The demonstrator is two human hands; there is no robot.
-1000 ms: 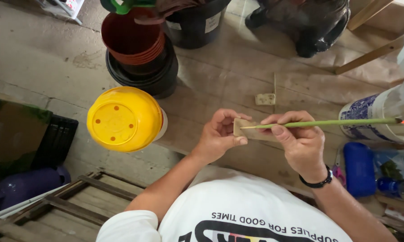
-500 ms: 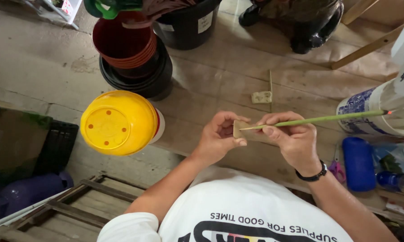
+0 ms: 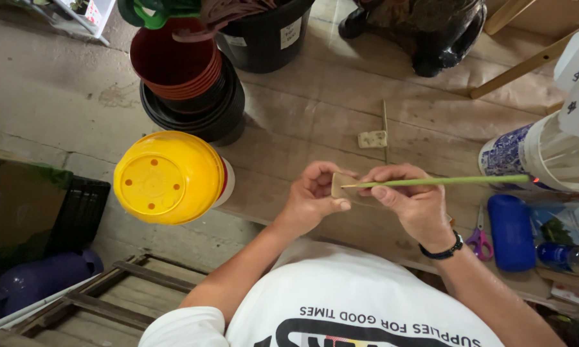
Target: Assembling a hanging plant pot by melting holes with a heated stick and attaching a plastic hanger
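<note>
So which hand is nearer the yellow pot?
Left. The left hand sits just right of the yellow pot, apart from it; the right hand is farther right, holding the green stick.

thin green stick [image 3: 443,182] held level, tip against small tan tag [image 3: 338,185]

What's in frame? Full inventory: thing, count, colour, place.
yellow pot: 1, yellow, upside down, left of the hands
stacked pots: several, terracotta nested in black, top left
black bucket: 1, black, top centre
small tag: 1, cream, on the boards above the hands
blue case: 1, blue, right edge
scissors: 1, purple handles, beside the blue case
wooden bench: 1, grey-brown boards, under everything
tan piece: 1, tan, in the left hand
green stick: 1, green, in the right hand
left hand: 1, grip on the tan piece
right hand: 1, black wristband, grip on the green stick
</note>
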